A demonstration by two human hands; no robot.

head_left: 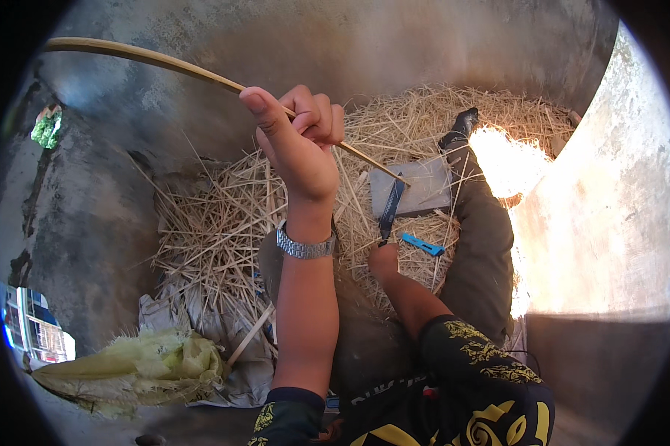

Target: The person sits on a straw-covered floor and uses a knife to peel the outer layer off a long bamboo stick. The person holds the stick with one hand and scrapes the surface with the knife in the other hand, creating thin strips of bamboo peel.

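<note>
My left hand (pixel 305 149), with a metal-banded watch on its wrist, is raised and closed around a long, thin bamboo strip (pixel 156 59). The strip bends away to the upper left; its other end slopes down to the grey slab (pixel 431 195). Lower down, my right hand (pixel 383 260) is wrapped round the handle end of a dark-bladed knife (pixel 391 207), its handle mostly hidden in my fist. The blade points up across the slab, and its tip meets or overlaps the strip's lower end; I cannot tell which. A blue box cutter (pixel 422 244) lies just right of my right hand.
Loose shavings and splints (pixel 223 223) are heaped around my legs. My right leg (pixel 480 230) stretches out beside the slab. A crumpled yellow-green sack (pixel 149 364) lies at the lower left. Stained concrete walls (pixel 424 44) enclose the space, with bright sunlight at the right.
</note>
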